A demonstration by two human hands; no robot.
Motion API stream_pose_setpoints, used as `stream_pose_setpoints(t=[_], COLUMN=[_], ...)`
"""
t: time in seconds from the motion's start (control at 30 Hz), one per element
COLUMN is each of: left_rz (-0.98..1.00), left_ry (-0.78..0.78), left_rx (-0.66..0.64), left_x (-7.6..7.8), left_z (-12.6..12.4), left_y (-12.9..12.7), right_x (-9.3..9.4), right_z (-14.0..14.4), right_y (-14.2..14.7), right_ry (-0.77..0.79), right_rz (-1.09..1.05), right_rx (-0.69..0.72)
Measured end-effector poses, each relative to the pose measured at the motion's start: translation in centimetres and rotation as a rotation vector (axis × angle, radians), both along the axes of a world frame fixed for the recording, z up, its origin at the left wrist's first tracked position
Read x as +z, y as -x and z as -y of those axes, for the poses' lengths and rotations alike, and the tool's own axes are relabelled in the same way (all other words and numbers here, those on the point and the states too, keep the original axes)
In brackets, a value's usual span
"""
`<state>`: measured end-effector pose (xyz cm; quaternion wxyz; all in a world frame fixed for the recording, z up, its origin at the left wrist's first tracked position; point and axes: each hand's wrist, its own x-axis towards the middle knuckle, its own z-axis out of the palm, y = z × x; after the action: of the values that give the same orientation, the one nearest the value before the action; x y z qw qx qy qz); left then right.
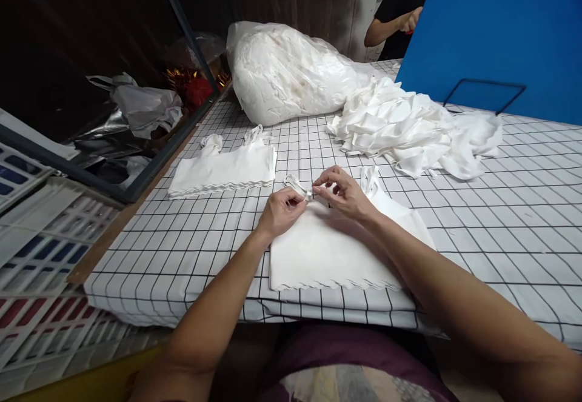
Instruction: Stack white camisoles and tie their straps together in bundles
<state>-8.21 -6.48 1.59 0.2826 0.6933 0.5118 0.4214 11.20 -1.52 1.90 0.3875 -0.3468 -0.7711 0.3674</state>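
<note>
Both hands, left hand [280, 209] and right hand [344, 193], have their fingers pinched tight on the thin white fabric strap [300, 186]. It belongs to the flat white cloth top [331, 247] lying on the black-gridded white desk [500, 208], right by the near edge.

Both forearms are bare from the fingers back to the elbows, with no sleeve, watch or band in view; the left hand [280, 209] and the right hand [344, 193] carry no glove, and no ring shows on the fingers; behind the arms, a dark purple garment covers the lap over a pale patterned cloth
</note>
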Motion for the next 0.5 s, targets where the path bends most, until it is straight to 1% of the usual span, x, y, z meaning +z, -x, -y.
stream_pose_setpoints(t=[0.07,0.1,0.17,0.27,0.33,0.43,0.5], left_rz=[-0.075,-0.103,-0.139,-0.174,-0.202,-0.271,-0.334], left_ry=[-0.058,-0.072,-0.077,-0.064,-0.039,0.021,0.056], left_rx=[-0.037,-0.054,-0.075,-0.098,-0.134,-0.212,-0.243], left_x=[0.1,0.2,0.2,0.5,0.8,1.1,1.2], left_z=[0.2,0.2,0.3,0.4,0.5,0.9,1.1], left_y=[0.0,0.0,0.1,0.5,0.8,1.3,1.5], right_x=[0.2,0.2,0.1,-0.2,-0.3,-0.4,-0.4], right_z=[-0.1,-0.1,-0.1,-0.2,-0.3,-0.3,-0.2], right_y=[0.2,0.3,0.4,0.3,0.2,0.0,-0.1], right_ry=[-0.177,-0.218,-0.232,-0.23,-0.244,-0.247,-0.23], right_rz=[0.088,0.139,0.227,0.293,0.322,0.36,0.349], right_rx=[0.104,0.172,0.245,0.224,0.226,0.264,0.302])
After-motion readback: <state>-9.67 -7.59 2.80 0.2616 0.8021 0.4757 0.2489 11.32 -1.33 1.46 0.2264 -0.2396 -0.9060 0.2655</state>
